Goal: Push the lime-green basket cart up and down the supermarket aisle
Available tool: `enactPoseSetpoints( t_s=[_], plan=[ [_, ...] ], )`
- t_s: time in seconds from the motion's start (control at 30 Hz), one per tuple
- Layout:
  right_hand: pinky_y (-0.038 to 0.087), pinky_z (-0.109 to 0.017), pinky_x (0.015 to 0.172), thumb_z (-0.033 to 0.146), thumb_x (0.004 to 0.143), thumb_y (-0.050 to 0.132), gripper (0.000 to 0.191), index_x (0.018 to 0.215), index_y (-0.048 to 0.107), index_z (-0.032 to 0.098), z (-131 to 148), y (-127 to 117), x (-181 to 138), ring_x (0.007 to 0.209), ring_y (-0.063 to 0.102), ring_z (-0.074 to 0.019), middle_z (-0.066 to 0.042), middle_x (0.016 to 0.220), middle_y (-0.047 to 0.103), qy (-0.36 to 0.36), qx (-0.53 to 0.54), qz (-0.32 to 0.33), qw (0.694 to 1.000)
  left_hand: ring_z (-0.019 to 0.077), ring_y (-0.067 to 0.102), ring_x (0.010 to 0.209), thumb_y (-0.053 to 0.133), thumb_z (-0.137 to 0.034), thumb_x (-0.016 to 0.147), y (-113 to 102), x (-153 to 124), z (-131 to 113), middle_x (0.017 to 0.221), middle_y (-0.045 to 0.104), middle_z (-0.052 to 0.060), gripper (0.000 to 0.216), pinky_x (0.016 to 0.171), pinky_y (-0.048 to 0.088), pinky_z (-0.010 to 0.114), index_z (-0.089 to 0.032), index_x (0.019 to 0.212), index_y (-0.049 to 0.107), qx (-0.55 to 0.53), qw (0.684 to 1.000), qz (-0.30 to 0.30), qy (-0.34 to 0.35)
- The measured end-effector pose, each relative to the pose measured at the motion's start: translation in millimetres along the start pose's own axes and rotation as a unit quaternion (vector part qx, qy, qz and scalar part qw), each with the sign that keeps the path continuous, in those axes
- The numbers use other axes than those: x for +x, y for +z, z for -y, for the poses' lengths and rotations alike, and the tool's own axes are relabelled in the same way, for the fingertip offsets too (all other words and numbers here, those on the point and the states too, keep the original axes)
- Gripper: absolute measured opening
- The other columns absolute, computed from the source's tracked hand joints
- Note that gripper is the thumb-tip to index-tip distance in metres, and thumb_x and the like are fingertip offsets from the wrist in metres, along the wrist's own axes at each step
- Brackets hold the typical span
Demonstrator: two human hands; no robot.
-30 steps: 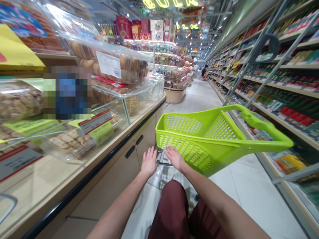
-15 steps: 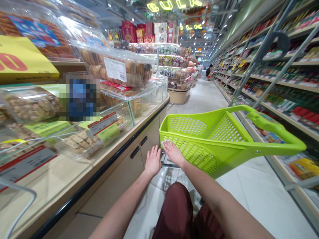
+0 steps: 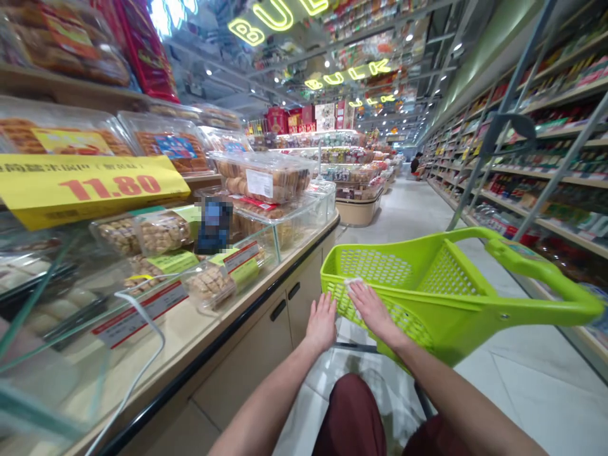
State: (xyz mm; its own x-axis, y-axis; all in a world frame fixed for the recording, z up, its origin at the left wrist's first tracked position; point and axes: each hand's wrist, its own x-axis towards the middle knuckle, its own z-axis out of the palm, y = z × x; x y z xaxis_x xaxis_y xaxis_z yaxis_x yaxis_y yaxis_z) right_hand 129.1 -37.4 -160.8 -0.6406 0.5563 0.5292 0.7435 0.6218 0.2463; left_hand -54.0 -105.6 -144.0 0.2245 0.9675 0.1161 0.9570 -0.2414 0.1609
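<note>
A bright green plastic shopping cart basket [image 3: 456,316] with perforated walls stands in front of me. My right hand [image 3: 373,311] lies on its near side wall, fingers extended, with a crumpled white tissue [image 3: 352,280] under the fingertips just below the rim. My left hand [image 3: 323,322] is at the basket's left end, fingers stretched out, overlapping the corner; whether it presses on the plastic is hard to tell. Nothing shows in the left hand.
A display counter [image 3: 266,259] with packed snacks runs along my left, edged by a black rail [image 3: 199,354]. A white cable [image 3: 154,323] hangs over its glass front. Stocked shelves [image 3: 560,164] line the right. A person [image 3: 416,164] is far down the aisle.
The view has swung left and up, shifting everything right and lower. Along the basket wall, my right hand has moved right with the tissue. My left hand has come over to the basket's corner.
</note>
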Motion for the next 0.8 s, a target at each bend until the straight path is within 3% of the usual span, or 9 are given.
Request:
enactPoseSetpoints(
  t_s=[0.13,0.2,0.3,0.43,0.53,0.8],
  plan=[
    [0.035,-0.041,0.100,0.007,0.081,0.036,0.041,0.116,0.055,0.018,4,18,-48,0.125,0.036,-0.0210,-0.009,0.131,0.043,0.016,0.017,0.089,0.996,0.0230,0.004,0.135,0.037,-0.019,0.072,-5,-2,-12,0.147,0.010,0.010,0.067,0.110,0.010,0.045,-0.010,0.136,0.021,0.004,1.000,0.008,0.014],
    [0.037,-0.040,0.098,0.006,0.080,0.034,0.042,0.113,0.057,0.019,5,19,-61,0.123,0.038,-0.0203,-0.009,0.130,0.045,0.030,0.018,0.103,0.994,0.0228,0.003,0.135,0.038,-0.019,0.071,-7,-2,-18,0.147,0.008,0.010,0.068,0.110,0.009,0.044,-0.011,0.136,0.021,0.013,1.000,0.011,0.020],
    [0.037,-0.040,0.099,0.003,0.079,0.033,0.047,0.117,0.054,0.021,-2,0,-57,0.125,0.035,-0.0197,-0.006,0.132,0.043,0.026,0.011,0.064,0.998,0.0227,0.002,0.135,0.038,-0.019,0.071,-9,1,-26,0.147,0.006,0.010,0.069,0.110,0.009,0.044,-0.011,0.137,0.020,0.024,0.999,0.005,0.031],
    [0.029,-0.041,0.104,0.002,0.078,0.033,0.052,0.125,0.047,0.021,-26,-39,-36,0.132,0.020,-0.0191,-0.005,0.139,0.031,0.032,-0.008,-0.043,0.999,0.0234,0.004,0.135,0.036,-0.020,0.073,-12,6,-43,0.147,0.006,0.009,0.065,0.109,0.010,0.045,-0.012,0.136,0.021,0.035,0.998,0.001,0.043],
    [0.026,-0.042,0.106,0.001,0.076,0.035,0.054,0.125,0.046,0.019,-40,-48,-38,0.133,0.017,-0.0194,-0.006,0.139,0.031,0.052,-0.024,-0.067,0.996,0.0231,0.003,0.135,0.037,-0.021,0.074,-14,7,-60,0.147,0.005,0.009,0.066,0.110,0.010,0.045,-0.012,0.137,0.020,0.033,0.997,-0.003,0.063],
    [0.040,-0.041,0.097,0.005,0.080,0.038,0.043,0.115,0.055,0.019,-30,-17,-104,0.121,0.040,-0.0215,-0.008,0.129,0.046,0.069,-0.008,0.082,0.994,0.0216,0.001,0.135,0.037,-0.020,0.072,-22,3,-97,0.147,0.006,0.007,0.067,0.110,0.009,0.044,-0.013,0.137,0.022,0.026,0.994,0.006,0.107]
  ],
)
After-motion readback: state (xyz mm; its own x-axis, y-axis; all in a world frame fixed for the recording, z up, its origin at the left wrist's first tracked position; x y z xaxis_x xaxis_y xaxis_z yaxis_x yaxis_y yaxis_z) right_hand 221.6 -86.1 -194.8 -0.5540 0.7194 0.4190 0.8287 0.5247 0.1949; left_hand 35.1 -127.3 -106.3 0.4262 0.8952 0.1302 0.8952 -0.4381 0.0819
